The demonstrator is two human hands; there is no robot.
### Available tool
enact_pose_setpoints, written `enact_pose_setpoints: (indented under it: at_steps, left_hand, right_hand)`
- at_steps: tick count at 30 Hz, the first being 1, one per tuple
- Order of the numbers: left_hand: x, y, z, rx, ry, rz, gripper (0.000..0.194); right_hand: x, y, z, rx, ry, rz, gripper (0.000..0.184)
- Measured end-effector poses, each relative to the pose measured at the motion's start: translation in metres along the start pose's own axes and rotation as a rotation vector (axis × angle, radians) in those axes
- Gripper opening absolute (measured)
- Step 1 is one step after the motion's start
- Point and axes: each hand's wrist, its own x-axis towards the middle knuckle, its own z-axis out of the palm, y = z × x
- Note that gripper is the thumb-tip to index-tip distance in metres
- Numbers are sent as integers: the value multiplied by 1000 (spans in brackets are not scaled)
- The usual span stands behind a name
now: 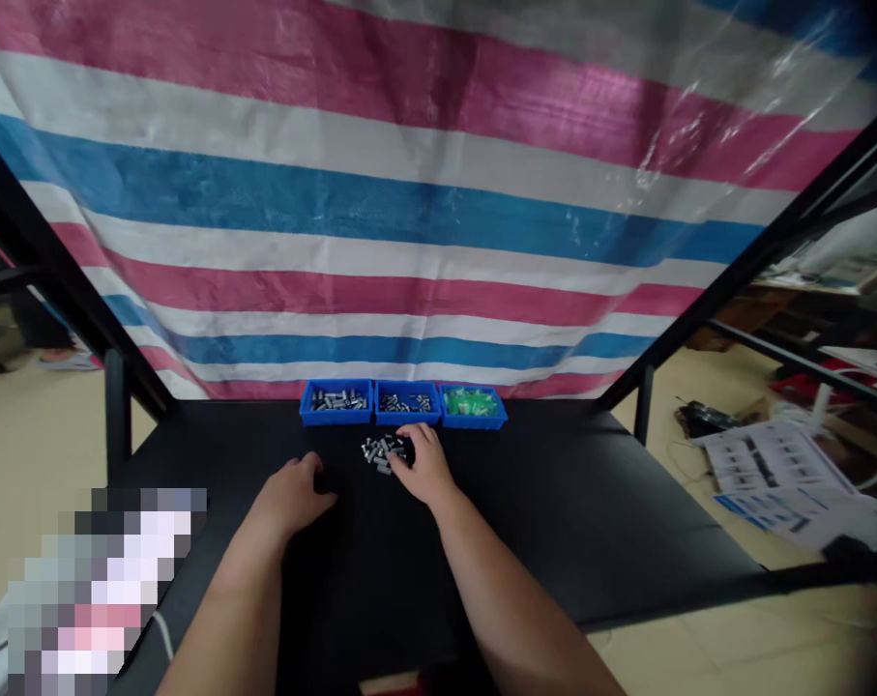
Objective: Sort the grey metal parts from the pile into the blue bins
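Note:
A loose pile of small silver and black metal parts [382,454] lies on the black tabletop [554,512], just below the row of bins. My right hand [427,466] rests on the pile's right side with its fingers apart, and I see no part held in them. My left hand [293,495] sits on the tabletop to the left of the pile, fingers curled down, with its fingertips in dark shadow. Three blue plastic bins stand along the far edge: the left [336,401] and middle [407,402] hold metal parts, the right [473,406] holds green pieces.
A pink, white and blue striped tarp [409,232] hangs behind the table. Black metal frame posts [115,411] rise at its back corners. Printed papers [772,469] and dark cables [706,420] lie on the floor to the right. A pixelated patch covers the lower left.

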Motion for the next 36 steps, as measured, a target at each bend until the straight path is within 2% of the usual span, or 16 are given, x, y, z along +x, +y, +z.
enact_pose_setpoints:
  at_steps: [4, 9, 12, 15, 19, 22, 26, 31, 36]
  left_hand:
    - [-15, 21, 13, 29, -3, 84, 17]
    - [-5, 57, 25, -63, 130, 106, 10]
    - [8, 70, 18, -122, 200, 126, 7]
    - [17, 77, 6, -176, 257, 105, 13]
    - [21, 75, 4, -163, 337, 30, 14]
    - [20, 63, 14, -182, 282, 87, 19]
    - [21, 48, 21, -248, 174, 218, 31]
    - [25, 45, 21, -291, 143, 252, 16]
    - [26, 46, 24, -305, 163, 234, 11]
  right_hand:
    - [4, 21, -10, 104, -112, -2, 45]
    - [11, 38, -11, 178, -163, -43, 57]
    - [15, 42, -6, 160, -159, -78, 47]
    - [17, 43, -4, 136, -130, -59, 34]
    - [17, 40, -7, 115, -141, -24, 18]
    - [16, 37, -10, 84, -153, -11, 12]
    - [17, 34, -13, 62, -180, -31, 15]
    - [18, 30, -18, 115, -263, -64, 16]
    - [18, 30, -21, 221, -178, 46, 9]
